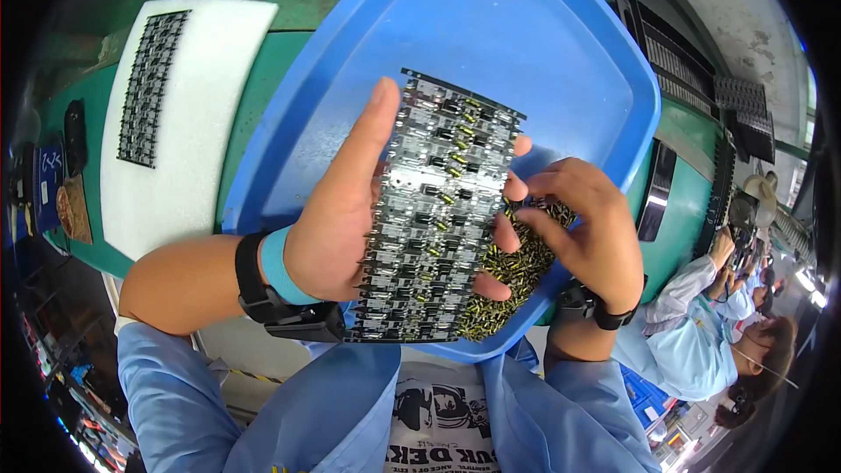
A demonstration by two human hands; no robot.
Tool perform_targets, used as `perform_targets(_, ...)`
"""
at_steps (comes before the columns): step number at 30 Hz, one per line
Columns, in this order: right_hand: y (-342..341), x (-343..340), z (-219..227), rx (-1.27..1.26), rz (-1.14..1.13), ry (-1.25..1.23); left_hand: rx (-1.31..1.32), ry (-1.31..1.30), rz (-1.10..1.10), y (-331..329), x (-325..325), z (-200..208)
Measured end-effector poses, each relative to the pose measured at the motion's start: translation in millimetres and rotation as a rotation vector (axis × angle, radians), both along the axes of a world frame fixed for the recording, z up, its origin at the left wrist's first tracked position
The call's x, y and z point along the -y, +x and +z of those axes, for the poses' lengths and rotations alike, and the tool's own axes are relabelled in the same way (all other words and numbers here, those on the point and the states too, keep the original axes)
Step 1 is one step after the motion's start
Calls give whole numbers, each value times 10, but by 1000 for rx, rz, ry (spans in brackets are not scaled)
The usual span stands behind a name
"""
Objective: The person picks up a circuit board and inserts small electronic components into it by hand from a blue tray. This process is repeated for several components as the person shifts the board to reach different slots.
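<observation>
My left hand (328, 236) holds a circuit board panel (434, 219) tilted over a blue plastic tub (543, 0). Its thumb lies along the panel's left edge, and the fingertips curl around the right edge. Rows of small components cover the panel, with a line of yellow-and-black cylinders running down it. My right hand (596, 228) is beside the panel's right edge, thumb and forefinger bent close together. Whatever may be between those fingertips is too small to make out. Below them, a heap of small yellow-and-black cylindrical components (512, 285) lies in the tub's near right part.
On the green table (250, 114) at the left, a white foam sheet (188, 123) carries another circuit board panel (153, 88). Dark racks (670, 57) and a flat dark piece (657, 191) lie to the right. A co-worker in light blue (692, 342) sits at the far right.
</observation>
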State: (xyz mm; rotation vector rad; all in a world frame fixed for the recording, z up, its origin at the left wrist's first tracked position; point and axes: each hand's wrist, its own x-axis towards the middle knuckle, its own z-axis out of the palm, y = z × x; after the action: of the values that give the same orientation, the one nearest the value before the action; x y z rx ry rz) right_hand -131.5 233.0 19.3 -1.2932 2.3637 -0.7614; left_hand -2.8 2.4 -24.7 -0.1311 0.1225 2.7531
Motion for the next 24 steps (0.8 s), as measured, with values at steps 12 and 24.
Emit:
perform_targets(12, -15, -7, -40, -94, 51, 91, 18, 29, -6, 8, 4, 19)
perform_targets(24, 59, 79, 38, 137, -83, -201, 24, -88, -13, -2, 19, 31)
